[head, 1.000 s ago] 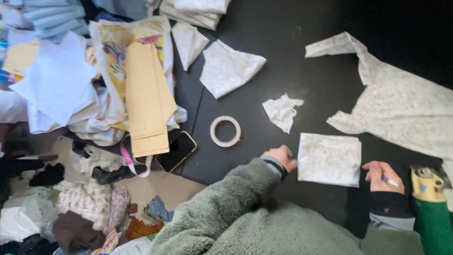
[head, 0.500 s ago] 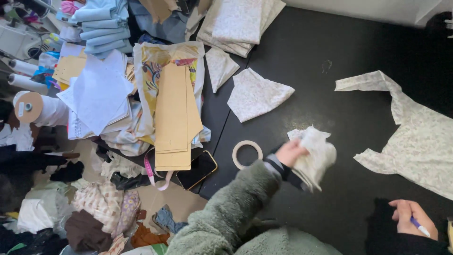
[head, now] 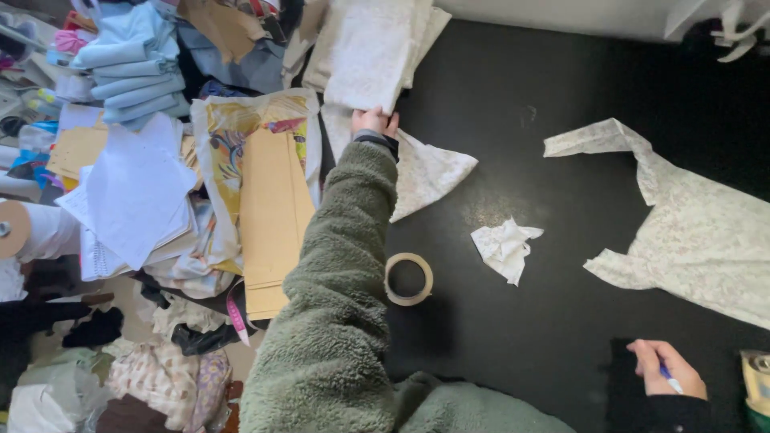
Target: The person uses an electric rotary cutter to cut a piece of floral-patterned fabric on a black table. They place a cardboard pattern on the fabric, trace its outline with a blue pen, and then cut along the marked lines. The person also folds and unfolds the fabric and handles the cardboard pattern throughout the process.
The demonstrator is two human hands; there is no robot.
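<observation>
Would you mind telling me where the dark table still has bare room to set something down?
Bare: the stretch between the folded fabric stack and the cut garment piece, and below the crumpled scrap. Crowded: the left edge, heaped with paper patterns and the cardboard strips.

Hands: two, a left hand (head: 374,122) and a right hand (head: 667,370)
Tape rolls: one tape ring (head: 408,278) on the black table (head: 561,96)
Crumpled scraps: one white scrap (head: 504,247)
Cut garment pieces: one large printed piece (head: 698,232) (shaped like a bodice with a strap)
Flat printed pieces by the left hand: two, a folded stack (head: 365,52) and a triangular piece (head: 429,172)
Pens: one pen (head: 667,377)
Cardboard strips: one tan bundle (head: 271,216) (layers uncountable)
Folded blue cloths: one blue pile (head: 132,68)
</observation>
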